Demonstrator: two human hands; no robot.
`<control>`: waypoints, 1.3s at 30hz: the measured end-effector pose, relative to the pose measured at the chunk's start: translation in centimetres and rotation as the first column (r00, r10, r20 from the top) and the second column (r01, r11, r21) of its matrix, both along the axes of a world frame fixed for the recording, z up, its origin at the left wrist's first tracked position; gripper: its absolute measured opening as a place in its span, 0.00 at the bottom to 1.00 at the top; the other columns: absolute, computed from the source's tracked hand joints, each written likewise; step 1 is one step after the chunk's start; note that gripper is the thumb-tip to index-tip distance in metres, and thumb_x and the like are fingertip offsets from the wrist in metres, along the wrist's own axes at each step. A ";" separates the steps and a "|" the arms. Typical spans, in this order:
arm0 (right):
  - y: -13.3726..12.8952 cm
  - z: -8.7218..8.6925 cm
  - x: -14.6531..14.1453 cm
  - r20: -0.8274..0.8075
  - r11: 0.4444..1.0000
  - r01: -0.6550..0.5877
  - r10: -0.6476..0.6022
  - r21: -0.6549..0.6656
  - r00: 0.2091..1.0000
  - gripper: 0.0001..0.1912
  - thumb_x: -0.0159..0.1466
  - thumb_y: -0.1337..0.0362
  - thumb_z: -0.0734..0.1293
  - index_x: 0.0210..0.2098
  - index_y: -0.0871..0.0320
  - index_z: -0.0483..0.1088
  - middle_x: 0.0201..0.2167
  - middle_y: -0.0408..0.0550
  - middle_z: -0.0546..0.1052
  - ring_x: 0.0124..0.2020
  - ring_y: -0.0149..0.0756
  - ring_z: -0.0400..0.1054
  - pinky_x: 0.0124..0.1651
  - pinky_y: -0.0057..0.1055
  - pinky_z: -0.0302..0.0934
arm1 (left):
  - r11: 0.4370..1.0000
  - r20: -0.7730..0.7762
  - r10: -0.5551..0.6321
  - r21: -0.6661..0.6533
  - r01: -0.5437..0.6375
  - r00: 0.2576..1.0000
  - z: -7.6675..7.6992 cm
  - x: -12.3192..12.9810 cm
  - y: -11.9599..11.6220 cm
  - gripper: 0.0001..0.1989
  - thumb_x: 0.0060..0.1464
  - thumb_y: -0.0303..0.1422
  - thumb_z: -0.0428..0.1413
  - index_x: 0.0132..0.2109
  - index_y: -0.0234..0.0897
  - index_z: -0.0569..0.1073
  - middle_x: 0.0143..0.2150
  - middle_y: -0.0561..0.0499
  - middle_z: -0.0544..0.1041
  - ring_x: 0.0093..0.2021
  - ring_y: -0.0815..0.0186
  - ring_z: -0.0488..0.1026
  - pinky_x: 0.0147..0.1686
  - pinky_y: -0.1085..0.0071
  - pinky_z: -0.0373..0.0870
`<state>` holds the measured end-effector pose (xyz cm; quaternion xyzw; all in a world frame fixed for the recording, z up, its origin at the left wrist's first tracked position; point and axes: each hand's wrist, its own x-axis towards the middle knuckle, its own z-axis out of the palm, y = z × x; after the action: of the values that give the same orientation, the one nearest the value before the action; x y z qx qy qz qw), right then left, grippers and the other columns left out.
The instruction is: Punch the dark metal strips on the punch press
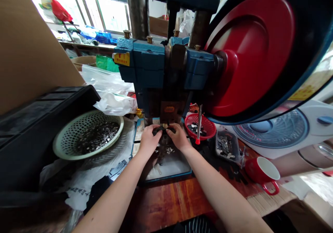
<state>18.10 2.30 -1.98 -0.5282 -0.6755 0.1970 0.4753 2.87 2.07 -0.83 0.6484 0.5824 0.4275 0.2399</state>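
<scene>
My left hand (pixel 150 138) and my right hand (pixel 179 137) meet under the ram of a blue bench press (pixel 149 64). Fingers of both are closed on the ends of a small dark flat piece (pixel 163 128), which lies at the press's die. A brass-coloured round tip (pixel 165 125) stands just above it, between my fingertips. What kind of part the piece is I cannot make out; my fingers cover much of it. Small shiny bits (pixel 170 150) are scattered on the press base (pixel 166 173) below my hands.
A pale green basket (pixel 59 149) of small metal pieces stands left. To the right are a red basket (pixel 213 129), a clear tray (pixel 238 156) of metal parts, a red mug (pixel 255 170) and a fan (pixel 317 122). The red flywheel (pixel 275 52) looms at upper right.
</scene>
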 end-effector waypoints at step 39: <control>-16.3 -4.5 4.4 0.546 0.976 -0.085 -0.040 0.202 0.837 0.12 0.63 0.68 0.62 0.43 0.48 0.73 0.38 0.46 0.77 0.47 0.42 0.68 0.59 0.53 0.53 | 0.926 -0.612 -0.044 -0.323 -0.198 0.790 -5.0 -15.3 -8.1 0.13 0.48 0.39 0.52 0.39 0.39 0.74 0.41 0.44 0.74 0.44 0.56 0.71 0.44 0.66 0.64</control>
<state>22.51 -14.00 -6.50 -0.4991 -0.8065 -0.0316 0.3154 -12.47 -6.05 -5.81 0.6692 0.7245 0.0880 0.1395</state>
